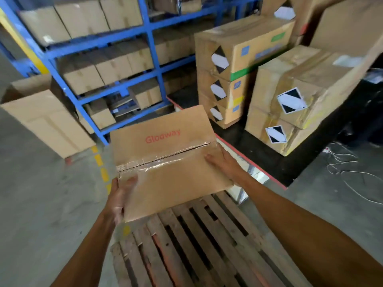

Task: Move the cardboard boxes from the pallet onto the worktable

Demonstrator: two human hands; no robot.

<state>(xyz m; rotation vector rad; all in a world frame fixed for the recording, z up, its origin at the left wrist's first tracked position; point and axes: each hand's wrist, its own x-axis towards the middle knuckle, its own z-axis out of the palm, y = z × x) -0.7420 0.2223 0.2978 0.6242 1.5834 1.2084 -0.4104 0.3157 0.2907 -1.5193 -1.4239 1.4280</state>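
I hold a brown cardboard box (165,158) with red "Glooway" lettering and clear tape along its top seam, in the middle of the view. My left hand (119,196) grips its near left corner, thumb on top. My right hand (222,162) grips its right edge, fingers over the top. The box hangs above the far end of a bare wooden pallet (199,243), which fills the lower middle. No worktable is in view.
Stacks of taped boxes with black-and-white diamond labels (290,100) stand on a dark red-edged platform (259,160) at right. Blue shelving (99,65) full of cartons runs across the back. A large carton (47,121) stands at left. Loose white cord (350,172) lies on the floor at right.
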